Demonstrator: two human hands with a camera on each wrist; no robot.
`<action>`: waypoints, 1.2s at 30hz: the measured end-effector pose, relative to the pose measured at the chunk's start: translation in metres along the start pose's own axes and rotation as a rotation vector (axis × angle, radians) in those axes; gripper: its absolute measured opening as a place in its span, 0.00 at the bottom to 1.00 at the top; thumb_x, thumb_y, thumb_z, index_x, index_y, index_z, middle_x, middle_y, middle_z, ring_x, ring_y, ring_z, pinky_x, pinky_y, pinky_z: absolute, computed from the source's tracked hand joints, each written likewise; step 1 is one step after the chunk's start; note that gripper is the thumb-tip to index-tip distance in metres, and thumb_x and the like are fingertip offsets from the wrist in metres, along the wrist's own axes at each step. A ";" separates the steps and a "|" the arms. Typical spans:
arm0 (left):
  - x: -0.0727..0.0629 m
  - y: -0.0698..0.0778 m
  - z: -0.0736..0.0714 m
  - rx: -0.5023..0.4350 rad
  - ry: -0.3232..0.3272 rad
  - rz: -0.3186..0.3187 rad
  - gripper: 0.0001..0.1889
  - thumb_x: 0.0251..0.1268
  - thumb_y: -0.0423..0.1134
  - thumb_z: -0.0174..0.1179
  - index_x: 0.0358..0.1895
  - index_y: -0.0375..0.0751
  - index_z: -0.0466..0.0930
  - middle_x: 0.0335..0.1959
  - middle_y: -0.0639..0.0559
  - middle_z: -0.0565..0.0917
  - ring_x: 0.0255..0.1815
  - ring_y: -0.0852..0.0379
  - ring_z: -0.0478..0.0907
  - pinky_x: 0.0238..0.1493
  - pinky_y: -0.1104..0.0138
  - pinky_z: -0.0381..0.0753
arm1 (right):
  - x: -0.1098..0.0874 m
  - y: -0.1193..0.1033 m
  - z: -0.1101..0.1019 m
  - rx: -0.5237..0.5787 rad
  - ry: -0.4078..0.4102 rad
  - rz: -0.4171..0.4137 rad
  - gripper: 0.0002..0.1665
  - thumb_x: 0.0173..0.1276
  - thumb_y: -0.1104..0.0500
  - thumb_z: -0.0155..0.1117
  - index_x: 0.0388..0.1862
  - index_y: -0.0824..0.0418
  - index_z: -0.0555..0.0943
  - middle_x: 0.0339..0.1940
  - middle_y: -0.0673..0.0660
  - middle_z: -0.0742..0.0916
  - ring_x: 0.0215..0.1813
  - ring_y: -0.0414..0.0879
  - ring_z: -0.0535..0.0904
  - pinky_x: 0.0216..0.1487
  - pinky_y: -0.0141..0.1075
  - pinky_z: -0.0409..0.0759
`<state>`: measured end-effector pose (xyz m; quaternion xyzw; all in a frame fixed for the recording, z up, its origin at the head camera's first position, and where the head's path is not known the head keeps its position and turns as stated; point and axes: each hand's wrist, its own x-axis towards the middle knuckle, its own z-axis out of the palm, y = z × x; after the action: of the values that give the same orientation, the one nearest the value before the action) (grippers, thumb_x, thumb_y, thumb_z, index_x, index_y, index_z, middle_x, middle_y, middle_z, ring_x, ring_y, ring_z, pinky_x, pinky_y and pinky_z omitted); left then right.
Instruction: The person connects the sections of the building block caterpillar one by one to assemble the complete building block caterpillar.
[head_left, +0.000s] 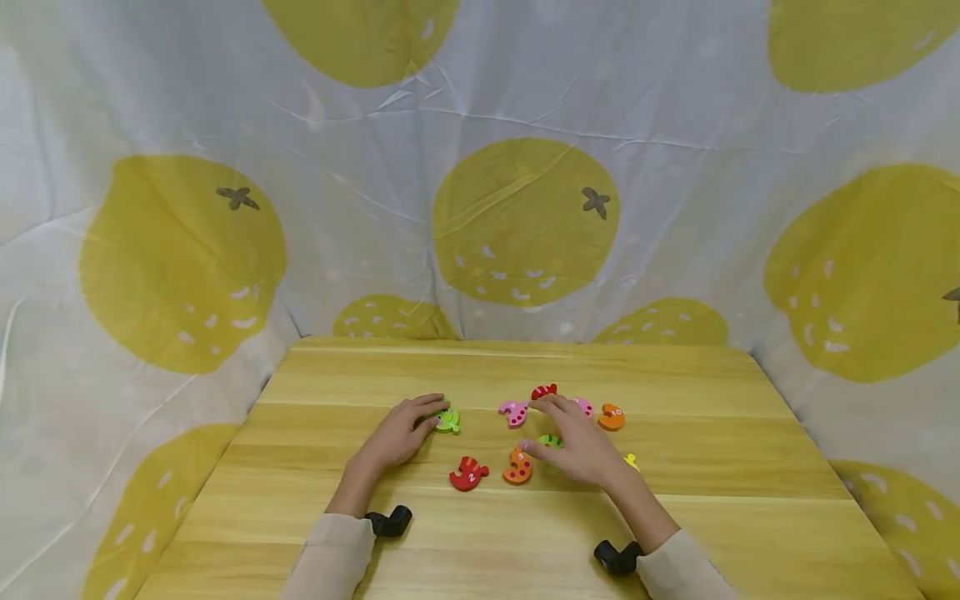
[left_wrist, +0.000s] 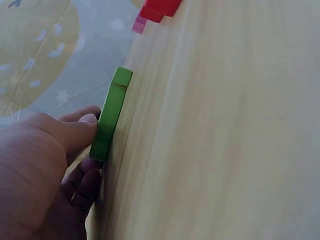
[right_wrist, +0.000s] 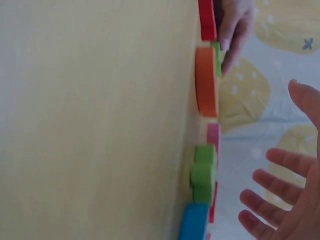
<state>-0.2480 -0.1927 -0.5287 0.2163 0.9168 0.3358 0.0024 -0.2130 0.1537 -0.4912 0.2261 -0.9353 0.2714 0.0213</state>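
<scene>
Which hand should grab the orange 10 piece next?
Probably the right hand: it looks empty, its fingers spread, and it's nearer the orange 10 piece. The left hand is farther off, holding a green piece.

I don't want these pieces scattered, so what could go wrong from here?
The right hand hovers near the dotted orange piece and might nudge it. It partly hides the striped green piece, which could get overlooked. The left hand grips the light-green piece at one side, so it may slip.

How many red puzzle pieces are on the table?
2. The near red piece, marked 2, lies left of the spotted orange piece; the far red piece lies just beyond the right hand, which may hide more.
</scene>
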 end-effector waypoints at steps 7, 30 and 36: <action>-0.001 -0.004 0.002 -0.043 0.063 0.002 0.20 0.78 0.38 0.57 0.70 0.45 0.78 0.74 0.45 0.75 0.76 0.37 0.69 0.76 0.41 0.65 | 0.006 -0.018 0.029 0.085 -0.050 -0.019 0.47 0.65 0.24 0.62 0.74 0.50 0.74 0.75 0.54 0.75 0.75 0.56 0.71 0.70 0.60 0.74; 0.001 -0.002 0.012 -0.050 0.094 -0.048 0.21 0.76 0.47 0.61 0.67 0.48 0.81 0.73 0.50 0.77 0.75 0.41 0.71 0.76 0.43 0.67 | 0.017 -0.063 0.078 0.009 -0.090 -0.029 0.38 0.54 0.30 0.77 0.57 0.51 0.85 0.51 0.47 0.84 0.56 0.43 0.77 0.61 0.43 0.80; 0.001 -0.002 0.013 -0.047 0.098 -0.052 0.20 0.76 0.46 0.62 0.67 0.49 0.81 0.72 0.52 0.78 0.73 0.43 0.73 0.74 0.44 0.69 | 0.019 -0.063 0.077 0.065 -0.093 -0.015 0.33 0.59 0.36 0.77 0.56 0.54 0.86 0.48 0.47 0.84 0.53 0.43 0.78 0.56 0.41 0.81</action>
<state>-0.2474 -0.1856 -0.5403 0.1758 0.9129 0.3674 -0.0286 -0.1960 0.0588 -0.5225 0.2463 -0.9241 0.2908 -0.0275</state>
